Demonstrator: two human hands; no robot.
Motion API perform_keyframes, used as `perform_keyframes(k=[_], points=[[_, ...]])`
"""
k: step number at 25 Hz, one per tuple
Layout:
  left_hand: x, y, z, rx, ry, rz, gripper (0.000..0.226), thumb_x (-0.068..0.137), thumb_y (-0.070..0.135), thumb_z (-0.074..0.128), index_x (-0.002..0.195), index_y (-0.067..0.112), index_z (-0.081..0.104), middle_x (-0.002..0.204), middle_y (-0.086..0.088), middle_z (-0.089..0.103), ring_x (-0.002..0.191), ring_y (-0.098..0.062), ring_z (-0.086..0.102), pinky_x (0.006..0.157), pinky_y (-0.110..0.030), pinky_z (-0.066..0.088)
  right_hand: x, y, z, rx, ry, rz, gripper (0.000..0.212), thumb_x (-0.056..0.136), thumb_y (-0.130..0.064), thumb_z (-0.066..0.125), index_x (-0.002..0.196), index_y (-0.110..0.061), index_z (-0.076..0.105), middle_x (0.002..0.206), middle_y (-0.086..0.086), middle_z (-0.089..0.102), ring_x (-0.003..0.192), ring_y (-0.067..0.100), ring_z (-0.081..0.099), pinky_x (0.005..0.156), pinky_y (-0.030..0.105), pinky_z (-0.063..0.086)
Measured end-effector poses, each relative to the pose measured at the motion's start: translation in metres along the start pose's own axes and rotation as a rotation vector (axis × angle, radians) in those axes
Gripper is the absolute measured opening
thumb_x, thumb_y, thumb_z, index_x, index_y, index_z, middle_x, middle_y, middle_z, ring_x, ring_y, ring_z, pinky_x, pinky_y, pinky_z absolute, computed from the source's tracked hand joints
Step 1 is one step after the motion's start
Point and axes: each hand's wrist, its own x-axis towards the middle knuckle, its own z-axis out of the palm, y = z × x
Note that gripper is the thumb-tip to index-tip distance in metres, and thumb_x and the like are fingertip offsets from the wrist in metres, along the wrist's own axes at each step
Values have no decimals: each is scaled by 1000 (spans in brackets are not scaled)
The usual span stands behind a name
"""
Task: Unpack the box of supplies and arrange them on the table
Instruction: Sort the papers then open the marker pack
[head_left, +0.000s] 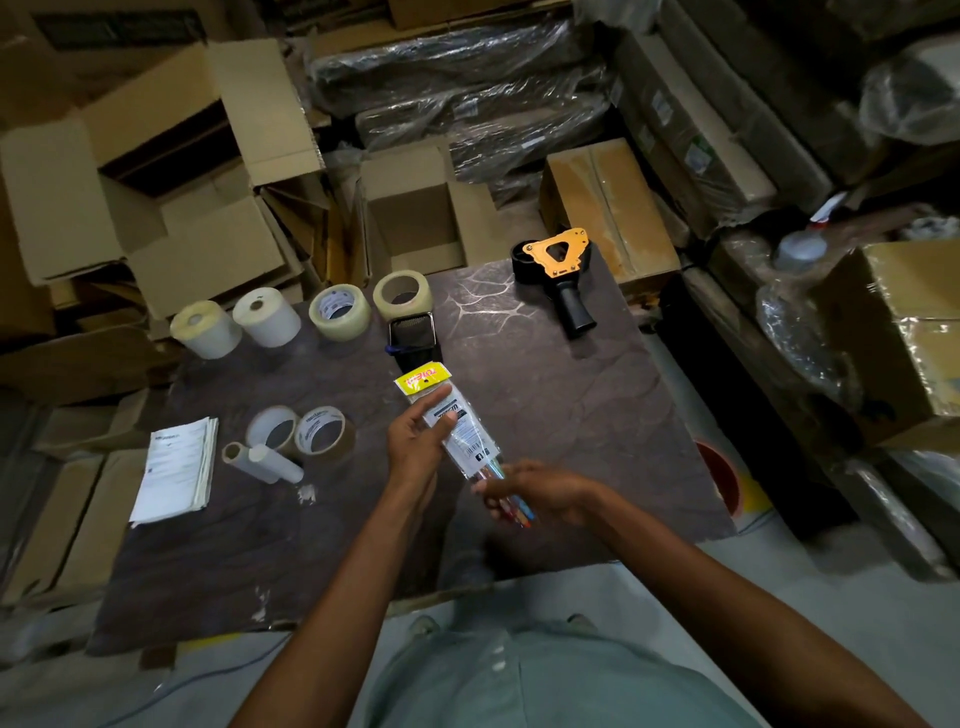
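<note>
A clear plastic packet with a yellow header (457, 421) hangs above the middle of the dark table (571, 415). My left hand (415, 441) grips its upper half and my right hand (540, 491) pinches its lower end, where coloured pens show. On the table lie two white label rolls (236, 322), two clear tape rolls (371, 304), two more tape rolls (306, 428), two small white cores (265, 460), a stack of papers (176, 467), a black clip-like item (412, 335) and an orange-and-black tape dispenser (561, 270).
Open cardboard boxes (171, 171) crowd the floor behind and left of the table. Shrink-wrapped bundles (467, 98) and taped cartons (608, 208) stand at the back and right. A red round object (719, 475) sits by the table's right edge.
</note>
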Motion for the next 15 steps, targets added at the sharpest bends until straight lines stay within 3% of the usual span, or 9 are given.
perform_keyframes(k=[4,9,15], points=[[-12,-6,-1,-34,16,-22,40,84,-11,65,119,8,68,116,-16,68,95,-26,67,90,-44,56,-3,4,-1,145,-120,174,10,93,-15,61,102,-12,63,79,1,65,65,10,62,60,21,53],[-17,-7,-3,-52,11,-25,37,83,-12,63,117,4,67,122,-21,66,103,-31,64,99,-50,50,5,4,7,127,-106,122,12,96,-23,59,88,-14,60,66,-2,58,54,7,56,48,18,47],[17,5,-48,-134,241,23,35,86,-9,64,119,2,66,131,-19,62,115,-36,62,104,-53,47,10,1,3,100,-115,243,17,97,-20,54,81,-15,54,62,-1,53,48,8,51,43,20,46]])
